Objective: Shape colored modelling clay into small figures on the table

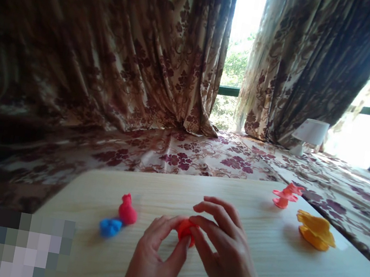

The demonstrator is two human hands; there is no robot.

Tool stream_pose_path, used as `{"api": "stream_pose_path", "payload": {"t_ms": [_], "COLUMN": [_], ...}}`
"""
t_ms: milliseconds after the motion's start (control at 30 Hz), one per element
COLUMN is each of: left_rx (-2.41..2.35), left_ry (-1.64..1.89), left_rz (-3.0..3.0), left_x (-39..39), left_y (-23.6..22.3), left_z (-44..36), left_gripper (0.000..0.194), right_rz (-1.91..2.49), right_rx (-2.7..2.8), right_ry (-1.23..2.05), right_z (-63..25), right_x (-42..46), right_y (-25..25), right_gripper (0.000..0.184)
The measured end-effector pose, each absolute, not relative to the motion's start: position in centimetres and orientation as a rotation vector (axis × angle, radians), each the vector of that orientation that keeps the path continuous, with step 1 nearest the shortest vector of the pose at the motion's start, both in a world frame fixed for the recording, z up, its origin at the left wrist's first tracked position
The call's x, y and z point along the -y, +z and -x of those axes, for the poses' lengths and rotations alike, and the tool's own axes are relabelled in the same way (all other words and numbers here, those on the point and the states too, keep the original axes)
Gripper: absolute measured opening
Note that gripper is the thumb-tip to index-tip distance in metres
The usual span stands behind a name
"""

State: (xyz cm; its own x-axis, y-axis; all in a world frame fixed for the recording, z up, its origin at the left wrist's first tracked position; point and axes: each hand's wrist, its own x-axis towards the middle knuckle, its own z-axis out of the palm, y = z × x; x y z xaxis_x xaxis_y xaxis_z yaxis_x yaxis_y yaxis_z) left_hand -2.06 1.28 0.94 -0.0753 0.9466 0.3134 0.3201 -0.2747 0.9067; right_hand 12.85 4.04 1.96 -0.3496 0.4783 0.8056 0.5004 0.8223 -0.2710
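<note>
Over the middle of the table (161, 191), my left hand (157, 253) pinches a small red-orange lump of modelling clay (186, 231) between thumb and fingers. My right hand (224, 241) meets it from the other side, its thumb and index finger pressed to the clay while the other fingers arch above. Fingers cover much of the lump, so its full shape is hidden. To the left are a pink clay piece (128, 210), rounded with a narrower top, and a crumpled blue clay piece (109, 228) close beside it.
A coral-pink clay figure (285, 196) with a flat disc stands at the table's far right. Nearer is a yellow clay piece (315, 230) with a wavy top. Beyond the table, a white lamp (311, 132) stands on floral cloth before curtains (172, 50). The lower left is pixelated.
</note>
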Motion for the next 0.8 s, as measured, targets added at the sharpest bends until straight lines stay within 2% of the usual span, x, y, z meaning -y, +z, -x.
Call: {"api": "stream_pose_path", "payload": {"t_ms": [267,600,800], "left_rx": [-1.303,-1.309,-1.136], "left_ry": [1.282,1.304,1.247], "left_rz": [-1.361,-1.471,-1.263], "left_x": [-1.27,-1.31,-1.7], "left_y": [1.09,0.5,0.73], "left_z": [2.45,2.3,2.3], "left_gripper": [0.028,0.026,0.035], "right_rz": [0.802,0.745,0.785], "right_rx": [2.004,2.001,2.01], "right_ry": [0.006,-0.053,-0.025], "right_z": [-12.68,-12.85,-12.68], "right_x": [-4.12,-4.12,-4.16], "right_y": [2.17,1.83,2.13], "right_gripper": [0.02,0.015,0.019]}}
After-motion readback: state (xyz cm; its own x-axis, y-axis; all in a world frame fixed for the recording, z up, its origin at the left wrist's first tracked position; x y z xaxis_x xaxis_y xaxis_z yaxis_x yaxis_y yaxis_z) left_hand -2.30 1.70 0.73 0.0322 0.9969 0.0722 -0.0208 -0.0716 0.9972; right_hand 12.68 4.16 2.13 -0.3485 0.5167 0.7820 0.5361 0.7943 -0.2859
